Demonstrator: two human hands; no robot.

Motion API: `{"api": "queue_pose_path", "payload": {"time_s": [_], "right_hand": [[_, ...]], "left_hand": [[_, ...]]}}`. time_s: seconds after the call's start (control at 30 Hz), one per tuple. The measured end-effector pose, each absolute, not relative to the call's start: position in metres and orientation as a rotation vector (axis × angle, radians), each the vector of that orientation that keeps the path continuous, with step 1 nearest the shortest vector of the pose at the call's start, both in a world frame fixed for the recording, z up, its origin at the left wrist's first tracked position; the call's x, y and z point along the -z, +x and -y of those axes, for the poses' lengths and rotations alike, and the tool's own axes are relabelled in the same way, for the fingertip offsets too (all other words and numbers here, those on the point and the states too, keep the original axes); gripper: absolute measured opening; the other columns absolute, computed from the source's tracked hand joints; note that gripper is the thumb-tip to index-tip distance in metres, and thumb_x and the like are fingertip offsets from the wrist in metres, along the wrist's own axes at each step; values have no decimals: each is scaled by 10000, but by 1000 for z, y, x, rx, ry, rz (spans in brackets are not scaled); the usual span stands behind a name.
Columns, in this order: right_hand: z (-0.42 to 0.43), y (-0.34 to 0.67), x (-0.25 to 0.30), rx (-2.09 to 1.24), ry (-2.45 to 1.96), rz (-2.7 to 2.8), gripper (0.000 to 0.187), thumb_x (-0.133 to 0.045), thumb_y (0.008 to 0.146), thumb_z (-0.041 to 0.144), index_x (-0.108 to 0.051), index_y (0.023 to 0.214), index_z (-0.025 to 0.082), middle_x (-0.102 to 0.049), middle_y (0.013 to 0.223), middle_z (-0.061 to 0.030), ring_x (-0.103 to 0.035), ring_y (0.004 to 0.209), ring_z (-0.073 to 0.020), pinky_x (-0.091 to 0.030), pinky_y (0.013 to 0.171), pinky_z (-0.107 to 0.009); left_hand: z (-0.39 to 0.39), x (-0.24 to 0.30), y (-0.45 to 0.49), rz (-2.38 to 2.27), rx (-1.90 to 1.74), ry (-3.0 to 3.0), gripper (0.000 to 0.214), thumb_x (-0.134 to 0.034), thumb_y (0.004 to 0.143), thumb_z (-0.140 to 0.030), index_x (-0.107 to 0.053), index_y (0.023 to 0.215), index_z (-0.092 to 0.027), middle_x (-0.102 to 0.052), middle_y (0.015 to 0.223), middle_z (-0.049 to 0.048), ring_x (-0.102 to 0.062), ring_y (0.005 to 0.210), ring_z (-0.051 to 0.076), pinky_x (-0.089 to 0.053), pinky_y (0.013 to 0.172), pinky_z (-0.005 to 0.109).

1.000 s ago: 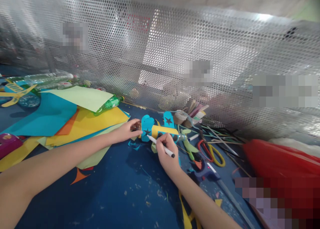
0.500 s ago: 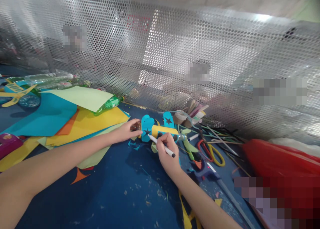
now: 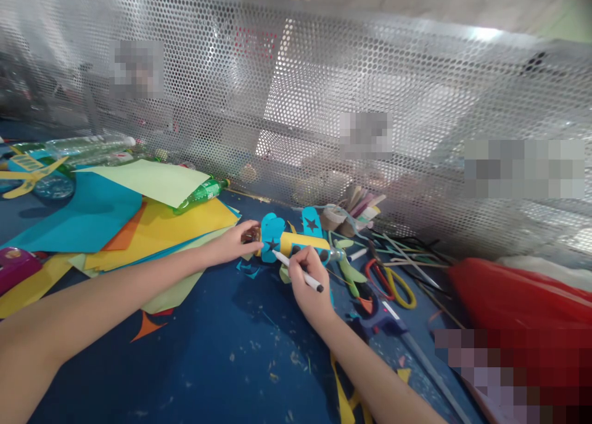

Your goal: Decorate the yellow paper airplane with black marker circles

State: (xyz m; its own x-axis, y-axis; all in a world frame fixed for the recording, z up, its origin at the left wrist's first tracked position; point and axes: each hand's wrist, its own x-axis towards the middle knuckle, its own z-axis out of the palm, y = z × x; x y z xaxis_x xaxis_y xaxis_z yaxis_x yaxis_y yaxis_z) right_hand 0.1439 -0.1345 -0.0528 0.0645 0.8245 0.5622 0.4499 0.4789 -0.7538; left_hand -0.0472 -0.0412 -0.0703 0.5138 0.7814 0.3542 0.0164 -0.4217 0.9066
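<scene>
A toy plane made from a plastic bottle (image 3: 303,241) lies on the blue table, wrapped in yellow paper with blue paper wings and tail. Black stars mark the upper wing (image 3: 311,222) and the tail piece (image 3: 272,244). My left hand (image 3: 240,241) is closed around the bottle's clear end at the left. In a writing grip, my right hand (image 3: 311,283) holds a white marker (image 3: 296,269) with a black end. The marker's tip meets the tail piece at the star's edge. My right hand hides part of the lower wing.
Coloured paper sheets (image 3: 185,224) and a green bottle (image 3: 206,191) lie to the left. Scissors (image 3: 402,287), a glue gun (image 3: 382,319) and a red bag (image 3: 509,294) are to the right. Behind stands a perforated metal screen (image 3: 198,91), with a cup of sticks (image 3: 340,217) before it.
Both hands and the bottle plane stay nearly where they were. The marker's tip has shifted very slightly at the star on the tail piece.
</scene>
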Motion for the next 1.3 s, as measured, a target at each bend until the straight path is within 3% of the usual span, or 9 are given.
{"api": "queue_pose_path", "payload": {"time_s": [0.73, 1.3], "right_hand": [[127, 149, 55, -409, -1128, 1326, 214, -475, 846, 239, -378, 655, 245, -446, 534, 65, -413, 508, -130, -369, 524, -268], [131, 148, 55, -418, -1144, 1443, 255, -483, 876, 260, -373, 647, 233, -400, 544, 69, -359, 477, -99, -320, 474, -231]], "left_hand": [[41, 70, -47, -675, -1010, 1809, 485, -659, 812, -376, -496, 1217, -167, -635, 1184, 111, -616, 1089, 232, -482, 968, 408], [41, 70, -46, -691, -1008, 1811, 480, -652, 819, -368, -496, 1229, -172, -643, 1177, 106, -623, 1081, 238, -493, 952, 407]]}}
